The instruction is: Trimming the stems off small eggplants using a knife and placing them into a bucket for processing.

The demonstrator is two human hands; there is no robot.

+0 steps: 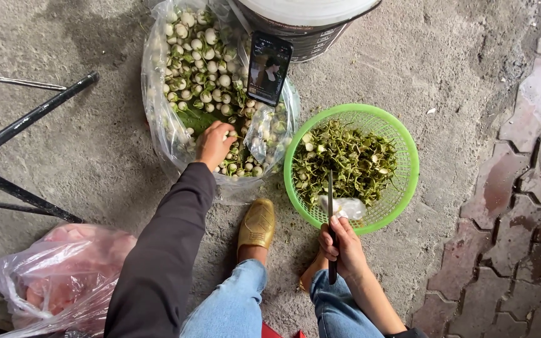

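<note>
Looking down from the head camera, I am seeing the person sitting low over a concrete floor [95,156], knees in blue jeans at the bottom edge.

The left hand [215,144], at the end of a dark sleeve [164,250], is reaching into a clear plastic bag [158,119] full of small pale round vegetables [201,62] with green caps. The fingers are curling down among them; I cannot tell whether they are closing on one or only touching the pile.

The right hand [342,247] is clenching a knife [331,206] by its dark handle, the thin blade pointing away from the body and lying over the near rim of a green plastic basket [408,156]. The basket is holding a heap of green trimmings [352,159], and a small scrap of clear plastic [345,206] is lying at its near edge, just beside the blade.

A phone [269,67] is standing propped upright at the far side of the bag, leaning against a dark bucket [311,31] with a white top. A gold-coloured shoe [257,223] is resting between bag and basket. A pink plastic bag [57,275] is sitting at lower left, near black metal legs [20,125]. Brick paving [521,188] is running along the right.
</note>
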